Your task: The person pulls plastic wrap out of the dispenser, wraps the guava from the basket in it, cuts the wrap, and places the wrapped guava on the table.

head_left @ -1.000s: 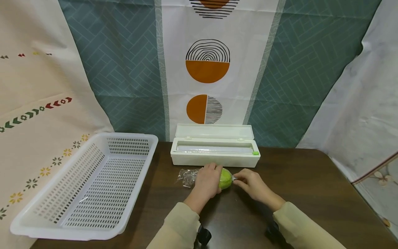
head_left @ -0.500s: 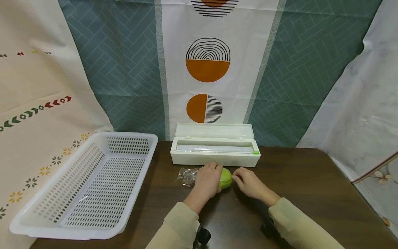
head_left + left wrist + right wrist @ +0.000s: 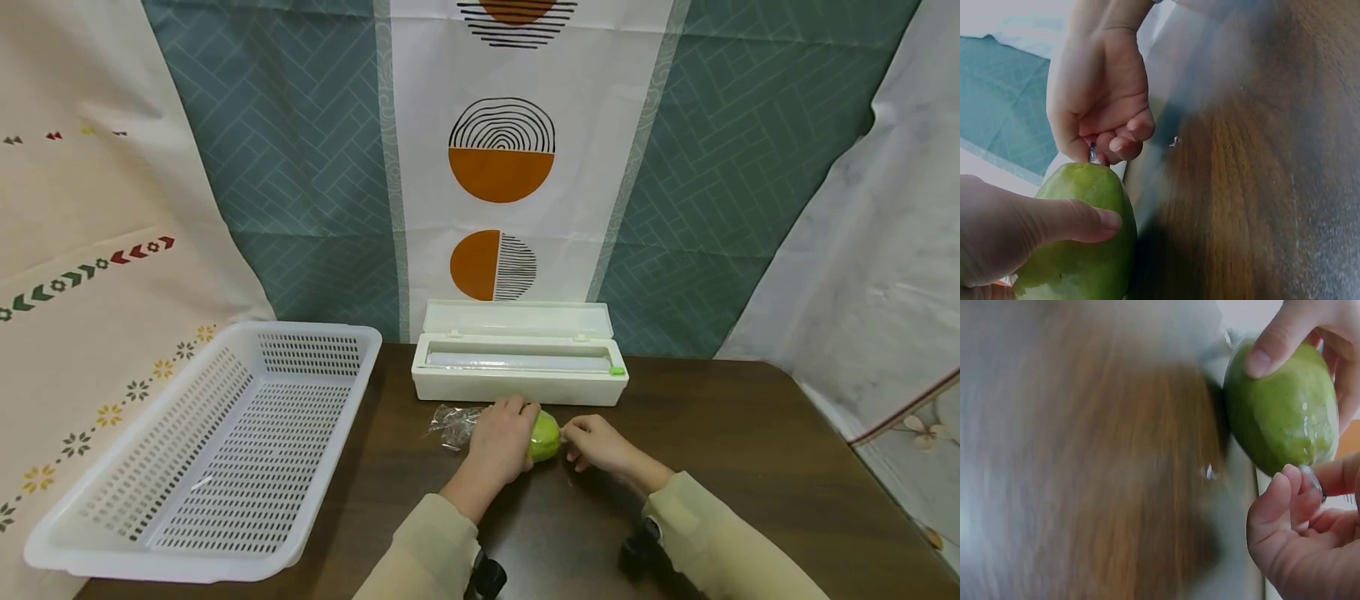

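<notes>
An oval green fruit [image 3: 545,436] in clear plastic film lies on its side on the dark wooden table. My left hand [image 3: 501,437] grips it from above, the thumb [image 3: 1094,224] along one side. Loose crumpled film [image 3: 454,427] sticks out from the left end, partly behind that hand. At the fruit's right end, my right hand [image 3: 602,444] pinches a small twisted tail of film [image 3: 1311,478] between thumb and fingertips. In the right wrist view the film shines over the green skin [image 3: 1285,409].
A white cling-film dispenser [image 3: 517,387] with its lid raised stands just behind the hands, a roll inside and a green slider at its right. To the left is a large white perforated basket [image 3: 330,479]. A tiny whitish scrap [image 3: 1209,471] lies on the tabletop.
My right hand has changed its hold at the film's twisted end, its fingers now more curled and turned. The left hand and the fruit have stayed in place.
</notes>
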Motion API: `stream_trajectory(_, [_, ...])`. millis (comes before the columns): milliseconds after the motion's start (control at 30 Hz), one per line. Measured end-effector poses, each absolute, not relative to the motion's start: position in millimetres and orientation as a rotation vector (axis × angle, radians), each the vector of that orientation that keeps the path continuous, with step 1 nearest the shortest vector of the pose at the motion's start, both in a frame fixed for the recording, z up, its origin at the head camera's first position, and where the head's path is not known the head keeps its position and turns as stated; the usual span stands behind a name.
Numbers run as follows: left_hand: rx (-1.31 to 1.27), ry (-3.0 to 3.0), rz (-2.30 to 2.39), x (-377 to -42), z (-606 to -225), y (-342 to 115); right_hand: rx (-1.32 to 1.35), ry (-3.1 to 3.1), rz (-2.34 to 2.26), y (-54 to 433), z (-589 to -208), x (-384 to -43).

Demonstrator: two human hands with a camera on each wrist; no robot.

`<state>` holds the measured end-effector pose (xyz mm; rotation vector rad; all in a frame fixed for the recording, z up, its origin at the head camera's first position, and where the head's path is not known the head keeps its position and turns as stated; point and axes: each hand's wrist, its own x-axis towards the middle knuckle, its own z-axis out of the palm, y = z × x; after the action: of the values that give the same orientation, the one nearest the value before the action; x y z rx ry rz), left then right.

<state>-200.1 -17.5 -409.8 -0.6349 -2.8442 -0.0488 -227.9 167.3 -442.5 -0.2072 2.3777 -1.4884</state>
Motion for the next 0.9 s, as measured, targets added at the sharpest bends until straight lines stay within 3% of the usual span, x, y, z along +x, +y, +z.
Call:
stream_trajectory(233, [-0.67,-2.838,-0.03,-201,-412,-18,-0.183,2.479,-1.444,169,-438,-227])
stream_trajectory(467, [-0.702,-2.837,-0.048,-201,-416,-23,-0.444,2.904,-1.186,165,-435,-223])
stream_trajectory(700, [-0.738,-2.887,-0.198,-202,-420,-31,-0.865,2.805,-1.186,160,-434,-217])
stream_trajectory(900, [-0.8,-2.832,-0.344,-203,-421,-47,-0.99,2.859,-1.029,158,-433,-217])
